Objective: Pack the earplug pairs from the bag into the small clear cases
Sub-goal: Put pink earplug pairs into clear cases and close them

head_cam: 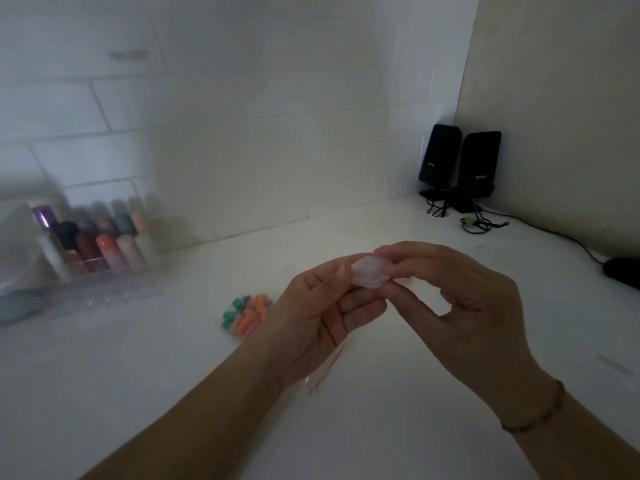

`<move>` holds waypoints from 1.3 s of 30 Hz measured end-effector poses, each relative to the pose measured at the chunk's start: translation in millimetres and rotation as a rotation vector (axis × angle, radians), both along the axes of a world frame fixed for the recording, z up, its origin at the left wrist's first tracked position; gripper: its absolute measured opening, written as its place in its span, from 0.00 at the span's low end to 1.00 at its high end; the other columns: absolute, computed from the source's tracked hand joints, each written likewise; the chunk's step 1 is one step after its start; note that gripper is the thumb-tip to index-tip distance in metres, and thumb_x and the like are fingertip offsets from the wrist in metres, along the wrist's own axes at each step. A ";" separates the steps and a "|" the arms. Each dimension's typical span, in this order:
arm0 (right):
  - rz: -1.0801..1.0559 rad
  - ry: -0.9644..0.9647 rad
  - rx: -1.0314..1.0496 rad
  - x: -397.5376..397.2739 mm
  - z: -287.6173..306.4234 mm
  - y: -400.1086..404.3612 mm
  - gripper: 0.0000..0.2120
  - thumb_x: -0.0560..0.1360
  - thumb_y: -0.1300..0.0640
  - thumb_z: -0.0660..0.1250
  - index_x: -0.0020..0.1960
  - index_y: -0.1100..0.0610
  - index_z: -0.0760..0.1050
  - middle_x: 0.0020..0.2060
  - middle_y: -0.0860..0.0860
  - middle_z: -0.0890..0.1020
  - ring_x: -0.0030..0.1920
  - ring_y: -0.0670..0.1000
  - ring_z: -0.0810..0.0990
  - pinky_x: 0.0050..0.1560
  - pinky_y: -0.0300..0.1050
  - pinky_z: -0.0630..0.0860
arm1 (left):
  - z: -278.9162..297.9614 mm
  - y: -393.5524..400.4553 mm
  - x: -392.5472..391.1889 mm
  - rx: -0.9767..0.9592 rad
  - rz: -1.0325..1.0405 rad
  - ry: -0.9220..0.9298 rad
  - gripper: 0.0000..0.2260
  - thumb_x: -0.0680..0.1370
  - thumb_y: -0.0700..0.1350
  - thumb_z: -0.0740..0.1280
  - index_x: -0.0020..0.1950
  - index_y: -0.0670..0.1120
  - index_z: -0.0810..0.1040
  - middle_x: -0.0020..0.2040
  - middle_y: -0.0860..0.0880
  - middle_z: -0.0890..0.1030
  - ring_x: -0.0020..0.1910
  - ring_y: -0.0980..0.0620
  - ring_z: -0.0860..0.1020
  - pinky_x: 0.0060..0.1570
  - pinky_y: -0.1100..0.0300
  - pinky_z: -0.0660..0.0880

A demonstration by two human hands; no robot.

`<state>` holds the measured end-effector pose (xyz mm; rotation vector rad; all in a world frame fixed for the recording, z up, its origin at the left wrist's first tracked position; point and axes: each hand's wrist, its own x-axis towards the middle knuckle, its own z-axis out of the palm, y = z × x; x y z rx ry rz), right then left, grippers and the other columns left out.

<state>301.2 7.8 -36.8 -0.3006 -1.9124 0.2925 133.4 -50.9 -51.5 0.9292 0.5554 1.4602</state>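
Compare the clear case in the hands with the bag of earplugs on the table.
The clear case is held up off the table by the left hand and right hand; the bag of earplugs lies on the white table, untouched. The case looks pale and colourless; the bag shows orange, green and pink plugs. Both are see-through plastic.

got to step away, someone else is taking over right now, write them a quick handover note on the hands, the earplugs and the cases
Left hand: grips the small clear case from its left side, above the table.
Right hand: pinches the same case from the right.
Whether the case is open, or holds anything, cannot be told; the picture is dim and blurred.
Bag of earplugs: lies on the white table just left of the left hand, with coloured plugs in it.
Done: no filled case is in view.
Left: likely open this case, put in a pair, close it, then repeat.
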 end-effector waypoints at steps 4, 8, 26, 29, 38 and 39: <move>-0.026 -0.007 0.034 3.5 -1.4 5.4 0.02 0.71 0.63 0.74 0.42 0.62 0.83 0.52 0.50 0.84 0.53 0.42 0.82 0.51 0.34 0.76 | -1.8 1.7 0.0 0.001 0.031 0.043 0.21 0.74 0.52 0.71 0.61 0.39 0.80 0.57 0.40 0.82 0.54 0.49 0.82 0.50 0.60 0.79; -0.048 -0.013 0.101 0.4 -1.0 6.3 0.02 0.71 0.65 0.73 0.41 0.63 0.83 0.50 0.52 0.84 0.50 0.46 0.84 0.51 0.39 0.79 | -4.6 3.4 2.4 -0.007 0.083 0.067 0.25 0.69 0.55 0.76 0.57 0.39 0.82 0.56 0.41 0.83 0.53 0.49 0.83 0.48 0.61 0.80; 0.130 0.021 -0.112 -4.4 -5.9 3.4 0.11 0.75 0.62 0.71 0.56 0.56 0.78 0.56 0.49 0.82 0.58 0.48 0.81 0.57 0.44 0.77 | 1.8 -2.3 8.4 -0.093 -0.121 -0.062 0.27 0.75 0.59 0.62 0.61 0.39 0.79 0.59 0.38 0.81 0.57 0.43 0.81 0.58 0.48 0.77; 0.141 -0.013 -0.124 -7.3 -9.0 0.7 0.12 0.74 0.62 0.70 0.58 0.58 0.77 0.58 0.50 0.82 0.60 0.49 0.80 0.59 0.46 0.77 | 0.0 -2.6 6.8 -0.055 -0.109 -0.056 0.24 0.75 0.57 0.67 0.60 0.38 0.79 0.58 0.38 0.81 0.57 0.42 0.80 0.57 0.49 0.77; -0.127 -0.048 0.177 -9.2 -6.8 2.3 0.05 0.72 0.60 0.70 0.46 0.59 0.83 0.44 0.47 0.86 0.42 0.44 0.84 0.56 0.47 0.78 | -3.0 -0.7 5.2 0.001 0.026 -0.021 0.30 0.65 0.55 0.78 0.54 0.35 0.74 0.48 0.40 0.83 0.47 0.47 0.84 0.46 0.57 0.81; -0.143 -0.065 0.194 -9.1 -6.6 2.3 0.06 0.72 0.59 0.69 0.46 0.59 0.83 0.42 0.48 0.86 0.41 0.45 0.84 0.56 0.46 0.78 | -3.6 -0.7 5.6 0.006 0.030 -0.017 0.30 0.65 0.55 0.78 0.53 0.35 0.73 0.47 0.40 0.83 0.46 0.48 0.84 0.45 0.57 0.81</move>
